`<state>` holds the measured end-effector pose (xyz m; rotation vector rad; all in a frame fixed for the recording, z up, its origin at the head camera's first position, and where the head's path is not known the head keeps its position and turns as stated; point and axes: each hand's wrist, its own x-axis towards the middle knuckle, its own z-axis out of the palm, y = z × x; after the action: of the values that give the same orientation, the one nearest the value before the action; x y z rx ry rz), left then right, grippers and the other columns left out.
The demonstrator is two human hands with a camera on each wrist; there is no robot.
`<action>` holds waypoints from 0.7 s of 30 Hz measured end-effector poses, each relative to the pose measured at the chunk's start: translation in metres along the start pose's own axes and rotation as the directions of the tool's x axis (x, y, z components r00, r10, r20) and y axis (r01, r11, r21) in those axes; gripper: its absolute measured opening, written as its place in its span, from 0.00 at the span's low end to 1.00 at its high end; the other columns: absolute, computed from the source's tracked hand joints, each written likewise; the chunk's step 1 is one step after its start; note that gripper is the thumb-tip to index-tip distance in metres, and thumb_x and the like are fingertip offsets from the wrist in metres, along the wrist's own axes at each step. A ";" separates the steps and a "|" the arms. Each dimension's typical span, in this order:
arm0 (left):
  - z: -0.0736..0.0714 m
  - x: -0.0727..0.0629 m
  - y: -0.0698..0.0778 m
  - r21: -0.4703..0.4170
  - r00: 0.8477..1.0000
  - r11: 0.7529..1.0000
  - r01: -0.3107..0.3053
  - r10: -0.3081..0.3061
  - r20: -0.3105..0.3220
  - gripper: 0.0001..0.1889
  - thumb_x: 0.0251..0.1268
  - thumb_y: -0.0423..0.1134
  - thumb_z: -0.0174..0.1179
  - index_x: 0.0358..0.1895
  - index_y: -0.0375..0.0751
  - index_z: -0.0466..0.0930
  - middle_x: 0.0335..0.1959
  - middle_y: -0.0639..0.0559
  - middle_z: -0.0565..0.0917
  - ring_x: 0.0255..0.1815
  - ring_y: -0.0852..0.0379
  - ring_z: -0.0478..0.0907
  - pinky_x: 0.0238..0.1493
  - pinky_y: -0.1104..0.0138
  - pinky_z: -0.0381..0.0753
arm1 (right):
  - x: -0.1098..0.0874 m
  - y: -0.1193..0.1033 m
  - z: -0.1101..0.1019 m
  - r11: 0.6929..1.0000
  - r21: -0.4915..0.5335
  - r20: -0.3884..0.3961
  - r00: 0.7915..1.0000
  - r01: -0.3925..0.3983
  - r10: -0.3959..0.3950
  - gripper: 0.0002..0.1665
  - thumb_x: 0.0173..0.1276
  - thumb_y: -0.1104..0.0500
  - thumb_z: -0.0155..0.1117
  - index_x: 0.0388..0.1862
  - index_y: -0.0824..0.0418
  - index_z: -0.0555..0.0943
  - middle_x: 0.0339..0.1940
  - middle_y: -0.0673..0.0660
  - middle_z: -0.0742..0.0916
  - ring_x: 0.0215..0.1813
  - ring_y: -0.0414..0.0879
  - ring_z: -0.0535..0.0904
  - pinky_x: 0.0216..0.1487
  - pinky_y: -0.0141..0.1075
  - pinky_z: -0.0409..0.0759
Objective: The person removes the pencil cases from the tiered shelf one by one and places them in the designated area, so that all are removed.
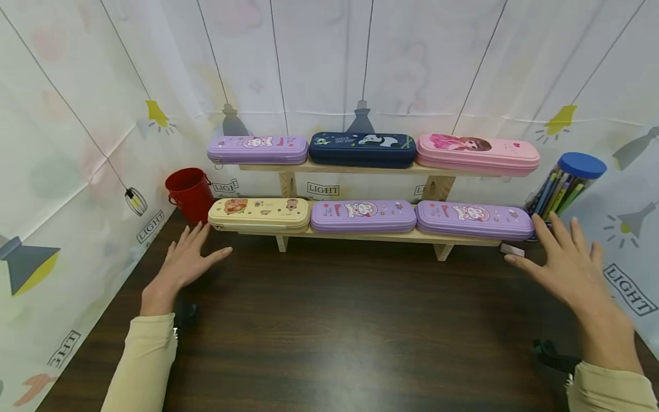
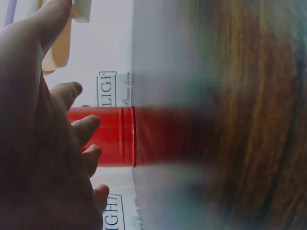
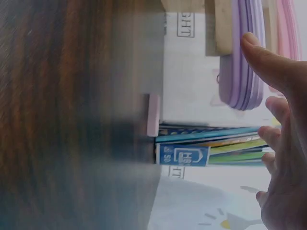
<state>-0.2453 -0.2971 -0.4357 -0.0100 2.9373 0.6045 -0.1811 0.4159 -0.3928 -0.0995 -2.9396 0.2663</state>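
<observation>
Yellow pencil case (image 1: 259, 214) on the lower wooden shelf (image 1: 360, 236), at two o'clock from the left hand (image 1: 187, 260), which is nearer. A purple pencil case (image 1: 473, 220) lies at ten o'clock from the right hand (image 1: 568, 266). Both cases run nine to three o'clock. Both hands are spread, gripping nothing; contact is unclear.

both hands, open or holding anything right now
Left hand: open, holding nothing, near the red bucket.
Right hand: open, holding nothing, near the blue-lidded pencil tub.
</observation>
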 end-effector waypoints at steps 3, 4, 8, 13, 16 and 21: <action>0.002 0.002 0.002 -0.053 1.000 0.999 -0.011 0.012 0.020 0.59 0.56 0.82 0.44 0.81 0.52 0.30 0.83 0.42 0.36 0.81 0.32 0.30 0.74 0.27 0.30 | 0.002 -0.005 -0.002 1.000 -0.012 -0.002 1.000 0.024 -0.024 0.62 0.65 0.26 0.55 0.83 0.53 0.37 0.81 0.70 0.45 0.80 0.67 0.22 0.71 0.77 0.27; 0.002 0.002 0.003 -0.080 0.999 0.997 -0.015 0.017 0.031 0.59 0.56 0.81 0.45 0.81 0.52 0.29 0.83 0.42 0.36 0.81 0.32 0.30 0.74 0.27 0.31 | 0.003 -0.007 -0.003 0.999 -0.014 -0.005 0.999 0.037 -0.037 0.62 0.65 0.26 0.55 0.83 0.52 0.38 0.81 0.70 0.45 0.80 0.67 0.22 0.71 0.77 0.28; 0.003 0.002 0.009 -0.199 0.996 0.980 -0.021 0.038 0.079 0.58 0.59 0.78 0.48 0.81 0.54 0.27 0.83 0.42 0.36 0.82 0.33 0.32 0.75 0.28 0.36 | 0.005 -0.016 -0.003 0.996 -0.005 -0.029 0.995 0.094 -0.095 0.61 0.64 0.27 0.58 0.83 0.52 0.42 0.82 0.68 0.46 0.81 0.68 0.26 0.72 0.76 0.27; 0.004 0.000 0.016 -0.283 0.993 0.959 -0.013 0.045 0.107 0.57 0.60 0.77 0.48 0.81 0.53 0.28 0.83 0.42 0.36 0.82 0.34 0.36 0.76 0.30 0.43 | 0.009 -0.028 -0.001 0.990 0.019 -0.041 0.990 0.138 -0.137 0.60 0.62 0.29 0.61 0.82 0.52 0.47 0.83 0.65 0.47 0.82 0.67 0.28 0.74 0.72 0.20; 0.006 0.000 0.020 -0.336 0.992 0.942 -0.005 0.048 0.119 0.56 0.60 0.76 0.49 0.81 0.56 0.28 0.83 0.43 0.36 0.82 0.33 0.38 0.76 0.30 0.45 | 0.012 -0.035 -0.001 0.988 0.018 -0.037 0.988 0.154 -0.153 0.60 0.62 0.29 0.61 0.82 0.51 0.47 0.83 0.65 0.46 0.82 0.66 0.28 0.74 0.70 0.18; 0.009 0.001 0.026 -0.439 0.989 0.898 0.034 0.034 0.146 0.57 0.60 0.75 0.53 0.81 0.58 0.27 0.83 0.45 0.34 0.82 0.34 0.36 0.75 0.29 0.43 | 0.020 -0.051 -0.003 0.982 0.020 -0.044 0.981 0.188 -0.187 0.59 0.60 0.30 0.64 0.82 0.50 0.50 0.82 0.66 0.51 0.82 0.66 0.30 0.74 0.72 0.23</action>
<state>-0.2462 -0.2698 -0.4342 -0.0119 2.5917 1.2021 -0.2026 0.3683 -0.3769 0.1722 -2.8774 0.2678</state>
